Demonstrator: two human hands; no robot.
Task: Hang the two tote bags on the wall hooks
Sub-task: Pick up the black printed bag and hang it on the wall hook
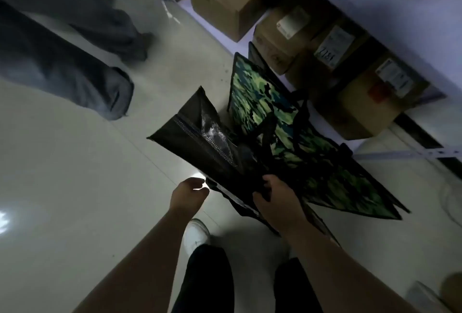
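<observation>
A green camouflage tote bag (260, 97) with black trim stands on the floor against the cardboard boxes. In front of it a black tote bag (190, 137) with a zipper along its top tilts toward me. My right hand (275, 200) is closed on black handle straps at the black bag's near edge. My left hand (190, 192) hovers just left of that edge, fingers loosely curled, holding nothing. No wall hooks are in view.
Several cardboard boxes (225, 5) line a low white shelf (375, 0) at the right. Another person's grey trouser legs (75, 62) stand at the upper left. My own legs and a white shoe (196, 235) are below on the pale tiled floor (62, 175).
</observation>
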